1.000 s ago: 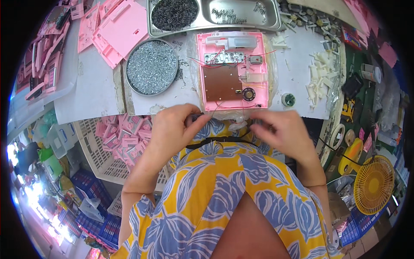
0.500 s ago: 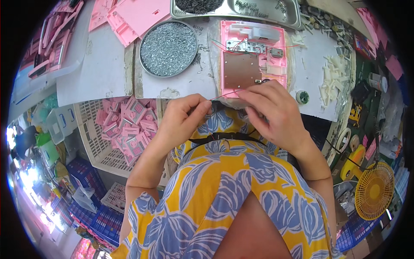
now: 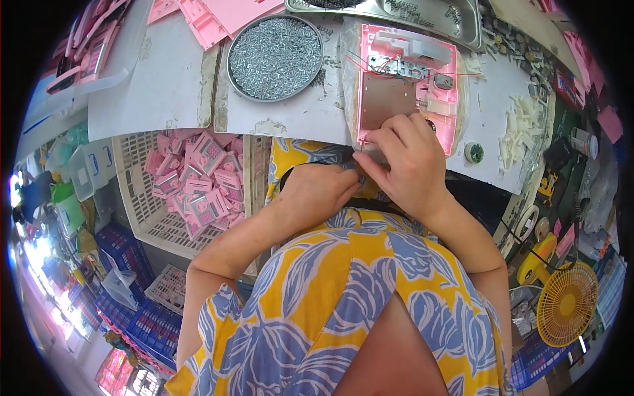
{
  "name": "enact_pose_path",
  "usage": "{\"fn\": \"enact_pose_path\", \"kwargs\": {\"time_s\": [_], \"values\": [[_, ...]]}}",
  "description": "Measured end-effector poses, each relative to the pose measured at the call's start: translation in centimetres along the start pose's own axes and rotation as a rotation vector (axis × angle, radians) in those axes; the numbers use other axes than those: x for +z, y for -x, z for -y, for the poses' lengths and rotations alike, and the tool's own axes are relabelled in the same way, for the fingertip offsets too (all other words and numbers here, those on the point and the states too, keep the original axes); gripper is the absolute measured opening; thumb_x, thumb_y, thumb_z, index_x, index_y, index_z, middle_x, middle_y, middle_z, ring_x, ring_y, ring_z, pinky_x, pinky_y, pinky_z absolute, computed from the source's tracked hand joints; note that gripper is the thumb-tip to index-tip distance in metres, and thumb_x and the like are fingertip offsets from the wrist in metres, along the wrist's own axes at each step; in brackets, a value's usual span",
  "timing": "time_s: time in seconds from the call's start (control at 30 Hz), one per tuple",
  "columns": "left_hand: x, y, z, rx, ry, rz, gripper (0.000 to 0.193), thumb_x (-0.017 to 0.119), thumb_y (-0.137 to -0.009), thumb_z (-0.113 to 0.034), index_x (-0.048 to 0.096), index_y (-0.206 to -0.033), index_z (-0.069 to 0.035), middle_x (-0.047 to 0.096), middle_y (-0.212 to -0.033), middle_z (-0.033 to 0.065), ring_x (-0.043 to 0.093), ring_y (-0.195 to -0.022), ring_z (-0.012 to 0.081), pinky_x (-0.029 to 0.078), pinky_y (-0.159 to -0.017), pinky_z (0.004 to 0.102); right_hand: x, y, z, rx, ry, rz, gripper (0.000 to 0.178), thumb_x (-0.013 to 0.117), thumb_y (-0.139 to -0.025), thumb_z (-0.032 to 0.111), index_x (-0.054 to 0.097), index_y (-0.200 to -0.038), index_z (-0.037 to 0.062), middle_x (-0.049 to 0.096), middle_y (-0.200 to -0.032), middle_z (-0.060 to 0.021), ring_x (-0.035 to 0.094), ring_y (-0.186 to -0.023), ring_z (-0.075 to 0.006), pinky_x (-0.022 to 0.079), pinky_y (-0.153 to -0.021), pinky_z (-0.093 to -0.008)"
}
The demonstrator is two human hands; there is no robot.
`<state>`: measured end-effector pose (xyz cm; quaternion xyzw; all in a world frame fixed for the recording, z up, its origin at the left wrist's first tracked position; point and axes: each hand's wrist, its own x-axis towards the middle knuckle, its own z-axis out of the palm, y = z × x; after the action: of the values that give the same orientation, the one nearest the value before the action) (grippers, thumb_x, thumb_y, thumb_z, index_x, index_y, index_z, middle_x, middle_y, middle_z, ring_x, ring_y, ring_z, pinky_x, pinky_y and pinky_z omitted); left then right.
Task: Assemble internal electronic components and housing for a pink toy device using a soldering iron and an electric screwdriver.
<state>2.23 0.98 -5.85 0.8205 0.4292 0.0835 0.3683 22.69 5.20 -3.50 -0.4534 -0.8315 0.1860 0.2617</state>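
Note:
A pink plastic housing (image 3: 452, 135) lies on the table in front of me, with a brown circuit board (image 3: 386, 99), a small motor (image 3: 443, 81) and thin red and green wires (image 3: 436, 71) in it. My right hand (image 3: 413, 165) is curled over the near edge of the housing. At its fingertips is a thin reddish wire (image 3: 362, 140), which seems pinched there. Just below and to the left, my left hand (image 3: 317, 190) is closed, its fingertips pressed together close to the right thumb. Whatever it holds is hidden.
Left of the housing stands a round metal dish (image 3: 319, 66) of small screws. A metal tray (image 3: 470, 33) sits behind. At the right are a green roll (image 3: 473, 152) and white plastic parts (image 3: 522, 132). A white basket (image 3: 140, 211) of pink parts stands lower left; a yellow fan (image 3: 566, 303), lower right.
My left hand has moved right, close to the right hand, and turned its back up. The wire stretched between both hands no longer shows as a span. The view has shifted slightly.

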Motion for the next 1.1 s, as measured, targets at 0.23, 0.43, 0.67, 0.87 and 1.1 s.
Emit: {"fn": "enact_pose_path", "kwargs": {"time_s": [0.23,0.43,0.67,0.87,1.1], "values": [[0.3,9.6,7.5,-0.610,0.598,-0.516,0.016,0.067,-0.096,-0.011,0.070,-0.109,-0.001,0.059,-0.069,-0.0010,0.053,-0.063,0.0042,0.042,-0.056,0.0237,1.1,0.0,-0.2,-0.035,0.071,-0.076,0.022,0.079,-0.071,0.010,0.061,-0.083,0.0085,0.055,-0.085,-0.0070,0.054,-0.081,-0.0277,0.046,-0.067,-0.0393],[1.8,12.4,8.1,-0.607,0.353,-0.596,0.015,0.063,-0.097,-0.004,0.070,-0.108,0.001,0.067,-0.086,0.0011,0.056,-0.071,0.0055,0.045,-0.063,0.0232,1.2,-0.1,0.0,-0.047,0.102,-0.055,0.023,0.079,-0.070,0.008,0.060,-0.084,0.0079,0.055,-0.086,-0.0074,0.054,-0.081,-0.0280,0.046,-0.068,-0.0391],[-2.2,1.1,1.1,0.039,0.265,-0.572,0.020,0.074,-0.085,-0.002,0.070,-0.105,-0.004,0.065,-0.087,0.0077,0.064,-0.072,0.0214,0.050,-0.063,0.0310,0.6,-0.2,0.1,-0.060,0.125,-0.006,0.023,0.078,-0.071,0.009,0.060,-0.086,0.0067,0.056,-0.088,-0.0087,0.055,-0.083,-0.0299,0.046,-0.069,-0.0401],[-2.4,-3.9,1.6,0.306,0.176,-0.469,0.025,0.078,-0.081,-0.003,0.069,-0.104,-0.003,0.065,-0.091,0.0108,0.065,-0.076,0.0282,0.053,-0.064,0.0360,-1.3,0.4,-0.1,-0.021,0.003,0.053,0.034,0.079,-0.073,0.009,0.067,-0.104,0.0027,0.062,-0.098,-0.0103,0.058,-0.089,-0.0309,0.049,-0.075,-0.0402],[-3.4,-5.0,2.5,0.319,0.130,-0.363,0.016,0.077,-0.083,-0.012,0.070,-0.097,-0.010,0.060,-0.084,0.0068,0.064,-0.070,0.0270,0.051,-0.060,0.0376,-7.0,1.7,-3.9,0.185,-0.159,-0.103,0.024,0.078,-0.078,0.005,0.072,-0.101,0.0002,0.070,-0.093,-0.0096,0.063,-0.081,-0.0236,0.051,-0.073,-0.0331]]}}
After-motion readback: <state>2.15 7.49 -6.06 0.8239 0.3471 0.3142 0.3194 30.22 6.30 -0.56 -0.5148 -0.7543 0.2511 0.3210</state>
